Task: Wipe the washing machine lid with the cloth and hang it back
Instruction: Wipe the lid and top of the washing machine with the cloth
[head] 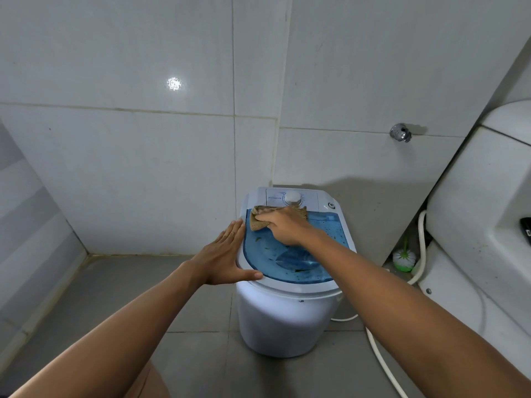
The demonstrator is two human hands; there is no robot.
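Grey tiled walls are framing a small washing machine (287,311) — the right hand (283,225) is pressing a tan cloth (258,221) onto the far left of the blue lid (290,259), fingers curled over it, while the left hand (227,254) is lying flat and empty, bracing the rim. Soft, limp stuff — probably best bunched in the palm.

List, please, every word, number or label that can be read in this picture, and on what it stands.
None can be read.
Control panel of the washing machine: print beside the dial, too small and blurred.
Black item at the right edge: a white mark, cut off, unreadable.
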